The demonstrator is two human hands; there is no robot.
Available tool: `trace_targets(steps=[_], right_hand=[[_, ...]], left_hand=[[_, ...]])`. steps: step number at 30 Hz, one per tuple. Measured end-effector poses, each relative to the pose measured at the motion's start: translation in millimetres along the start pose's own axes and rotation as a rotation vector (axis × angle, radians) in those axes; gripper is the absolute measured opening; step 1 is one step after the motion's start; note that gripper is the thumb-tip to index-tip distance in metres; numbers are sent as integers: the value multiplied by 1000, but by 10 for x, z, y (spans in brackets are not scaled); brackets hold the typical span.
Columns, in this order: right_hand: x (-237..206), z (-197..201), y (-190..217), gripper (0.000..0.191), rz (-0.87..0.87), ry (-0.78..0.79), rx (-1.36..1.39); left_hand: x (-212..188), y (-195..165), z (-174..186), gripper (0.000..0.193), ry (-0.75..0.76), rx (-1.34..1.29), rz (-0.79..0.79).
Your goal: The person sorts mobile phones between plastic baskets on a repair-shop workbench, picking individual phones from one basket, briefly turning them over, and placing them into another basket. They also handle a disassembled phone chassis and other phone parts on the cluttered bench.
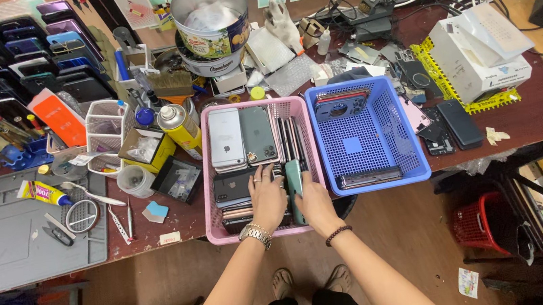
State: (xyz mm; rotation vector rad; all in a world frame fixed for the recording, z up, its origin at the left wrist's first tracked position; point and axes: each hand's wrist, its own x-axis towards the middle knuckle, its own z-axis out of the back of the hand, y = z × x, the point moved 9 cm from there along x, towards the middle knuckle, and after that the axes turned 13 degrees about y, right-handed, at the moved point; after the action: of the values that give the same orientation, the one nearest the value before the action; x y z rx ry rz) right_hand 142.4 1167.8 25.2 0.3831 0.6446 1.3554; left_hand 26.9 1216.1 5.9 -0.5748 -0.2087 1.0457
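At table's front edge, pink basket (207, 180) | left hand (268, 197) resting flat, fingers apart, on phones (242, 135) | right hand (315, 205) clamping teal phone (295, 182) upright | sorting underway; next needs free slot.

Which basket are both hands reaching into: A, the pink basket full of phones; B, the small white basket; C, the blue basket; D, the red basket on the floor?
A: the left hand and the right hand are both inside the pink basket, among the phones, while the blue basket sits beside it untouched.
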Motion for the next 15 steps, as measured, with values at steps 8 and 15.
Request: trace_targets(steps=[8, 15], right_hand=[[249, -338, -52, 69, -18, -36, -326], [331, -464, -277, 67, -149, 107, -141]], left_hand=[[-193, 179, 422, 42, -251, 39, 32], [-205, 178, 266, 64, -70, 132, 37]])
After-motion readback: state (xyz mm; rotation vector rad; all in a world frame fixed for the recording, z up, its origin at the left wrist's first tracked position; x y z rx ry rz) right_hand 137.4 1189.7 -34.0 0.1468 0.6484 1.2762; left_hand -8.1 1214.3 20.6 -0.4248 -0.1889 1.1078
